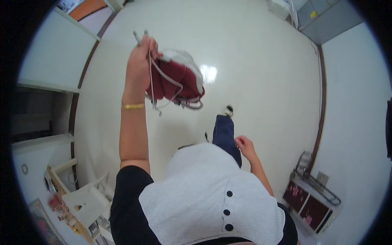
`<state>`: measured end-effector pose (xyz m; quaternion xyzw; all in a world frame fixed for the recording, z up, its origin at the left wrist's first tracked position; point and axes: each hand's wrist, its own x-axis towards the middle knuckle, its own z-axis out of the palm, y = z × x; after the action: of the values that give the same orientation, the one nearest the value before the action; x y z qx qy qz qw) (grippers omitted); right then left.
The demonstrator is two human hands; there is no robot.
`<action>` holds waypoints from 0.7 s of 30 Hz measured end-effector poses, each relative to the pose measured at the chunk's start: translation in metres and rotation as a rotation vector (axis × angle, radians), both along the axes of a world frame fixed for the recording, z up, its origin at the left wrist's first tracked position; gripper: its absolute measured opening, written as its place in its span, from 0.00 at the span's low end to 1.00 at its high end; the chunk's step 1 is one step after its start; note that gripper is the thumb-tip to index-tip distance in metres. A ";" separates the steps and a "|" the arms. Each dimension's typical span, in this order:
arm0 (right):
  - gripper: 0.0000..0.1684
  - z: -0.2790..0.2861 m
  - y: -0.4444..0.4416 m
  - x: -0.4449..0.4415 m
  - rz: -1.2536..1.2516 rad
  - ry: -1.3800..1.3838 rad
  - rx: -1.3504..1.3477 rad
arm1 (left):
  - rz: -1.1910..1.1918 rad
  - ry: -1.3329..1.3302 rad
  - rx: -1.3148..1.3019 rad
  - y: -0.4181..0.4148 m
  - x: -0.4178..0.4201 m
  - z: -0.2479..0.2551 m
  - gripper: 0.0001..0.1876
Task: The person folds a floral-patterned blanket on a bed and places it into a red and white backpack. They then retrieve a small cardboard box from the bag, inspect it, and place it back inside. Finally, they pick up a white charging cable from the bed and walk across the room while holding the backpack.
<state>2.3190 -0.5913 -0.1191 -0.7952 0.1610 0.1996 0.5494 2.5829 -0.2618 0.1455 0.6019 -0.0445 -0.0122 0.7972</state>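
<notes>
My left hand, raised ahead of me with a gold bangle at its wrist, is closed around pale cords or straps. From them hangs a dark red and white fabric item, perhaps a bag, with a grey loop at its lower end; its exact kind cannot be told. Two light grey ends stick up above my fist. My right hand hangs low beside my dark blue trouser leg, its fingers loosely curled, with no object visible in it.
A pale glossy floor runs ahead between white walls. A folded metal trolley lies across a dark red floral cabinet at the lower right. A white chair stands lower left. Grey cabinets are far right, a doorway far left.
</notes>
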 end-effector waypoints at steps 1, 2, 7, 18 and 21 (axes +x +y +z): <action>0.11 -0.003 -0.011 0.033 0.082 0.026 -0.123 | 0.028 0.016 0.026 -0.010 0.024 0.000 0.17; 0.11 -0.003 -0.028 0.067 0.144 -0.011 -0.166 | 0.038 0.005 0.046 -0.019 0.050 -0.006 0.17; 0.12 0.089 -0.074 0.252 0.434 -0.217 -0.241 | 0.236 -0.013 0.162 -0.063 0.147 -0.003 0.18; 0.18 0.228 -0.059 0.643 0.519 -1.055 -0.136 | -0.039 -0.281 0.487 -0.148 0.384 0.003 0.21; 0.20 0.238 -0.057 0.719 0.497 -1.151 -0.066 | -0.382 -0.316 0.620 -0.199 0.457 0.012 0.16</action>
<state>3.0379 -0.6487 0.1191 -0.8055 -0.3441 -0.1438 0.4606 3.0403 -0.4607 0.1573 0.7894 -0.2717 -0.0803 0.5447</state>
